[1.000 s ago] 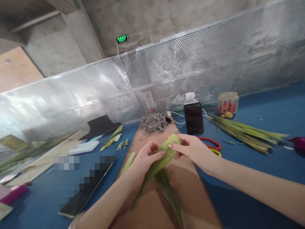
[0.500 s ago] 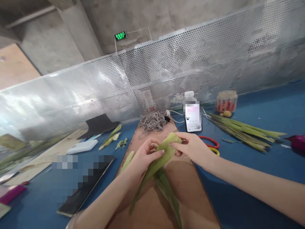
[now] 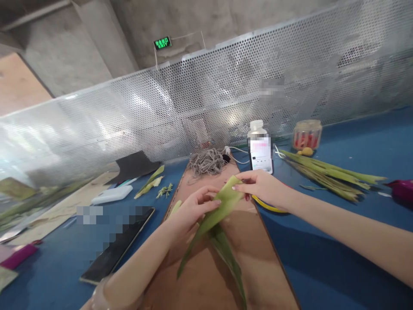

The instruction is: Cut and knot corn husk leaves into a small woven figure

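Observation:
A broad green leaf [image 3: 219, 214] is held by both hands above a brown board [image 3: 264, 258]. My left hand [image 3: 196, 209] pinches its middle from the left, thumb on top. At the upper right end, the thumb and fingers of my right hand [image 3: 253, 185] grip the leaf's pale tip. A darker leaf [image 3: 227, 254] hangs below, crossing behind the held one; its far end points toward the front edge. Another pale leaf piece [image 3: 176, 207] shows just behind my left hand.
Grey cord [image 3: 209, 162] lies heaped at the board's far end. Behind my right hand stands a lit phone [image 3: 260, 155] against a bottle. Long leaves [image 3: 329, 174] and a jar [image 3: 307, 134] are at right, a dark tablet-like slab [image 3: 122, 245] at left, yellow handle [image 3: 269, 206] beside the board.
The view has shifted slightly. My right hand has moved a little up and toward the leaf's tip, now covering the red handle. Both hands keep hold of the leaf.

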The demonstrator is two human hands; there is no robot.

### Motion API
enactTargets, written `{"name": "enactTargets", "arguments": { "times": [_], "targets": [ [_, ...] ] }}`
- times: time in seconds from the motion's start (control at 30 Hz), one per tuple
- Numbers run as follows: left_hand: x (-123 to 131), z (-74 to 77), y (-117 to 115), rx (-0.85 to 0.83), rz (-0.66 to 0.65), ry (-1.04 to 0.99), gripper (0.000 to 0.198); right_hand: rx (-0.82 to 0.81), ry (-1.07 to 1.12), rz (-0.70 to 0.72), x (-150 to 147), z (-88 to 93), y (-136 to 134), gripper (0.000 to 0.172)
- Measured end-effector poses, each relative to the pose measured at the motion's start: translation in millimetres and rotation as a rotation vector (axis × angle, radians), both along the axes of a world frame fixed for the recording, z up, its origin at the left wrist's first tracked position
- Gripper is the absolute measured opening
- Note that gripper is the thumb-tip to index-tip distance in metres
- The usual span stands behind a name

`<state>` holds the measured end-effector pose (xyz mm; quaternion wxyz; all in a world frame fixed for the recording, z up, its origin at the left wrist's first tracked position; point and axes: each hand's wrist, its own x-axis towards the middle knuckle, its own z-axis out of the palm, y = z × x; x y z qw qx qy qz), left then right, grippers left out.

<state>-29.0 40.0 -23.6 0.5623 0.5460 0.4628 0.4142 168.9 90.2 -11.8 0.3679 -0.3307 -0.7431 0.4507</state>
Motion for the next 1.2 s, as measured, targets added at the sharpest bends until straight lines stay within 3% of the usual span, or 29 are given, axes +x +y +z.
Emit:
{"name": "enactTargets", "arguments": {
  "times": [0.2, 0.33, 0.43, 0.77, 0.93, 1.1, 1.2],
  "targets": [
    [-8.7, -4.6, 6.1, -0.014, -0.012, 0.055, 0.023, -0.118, 0.036, -0.061, 5.3, 1.1, 10.5, 0.021],
    [-13.0, -6.9, 8.9, -0.004, -0.015, 0.175, 0.023, -0.145, -0.021, -0.004, 8.1, -0.8, 14.2, 0.019],
    [-14.4, -5.8, 10.2, -0.004, -0.013, 0.208, 0.026, -0.089, -0.080, 0.006, 7.1, -2.5, 13.3, 0.016],
    [-20.7, -3.1, 13.2, 0.088, -0.074, 0.381, 0.024, 0.123, -0.101, -0.033, 1.6, -8.2, 3.1, 0.029],
    [-21.6, -4.1, 15.0, 0.105, -0.078, 0.382, 0.026, 0.114, -0.114, -0.081, 4.2, -7.7, 5.3, 0.023],
    [-23.4, 0.1, 12.8, 0.078, -0.039, 0.244, 0.025, 0.090, -0.075, -0.202, 8.5, -2.9, 13.5, 0.022],
    [-26.0, 4.2, 10.4, 0.025, -0.082, 0.190, 0.028, 0.070, -0.017, -0.248, 11.8, -0.9, 20.0, 0.021]
  ]
}}
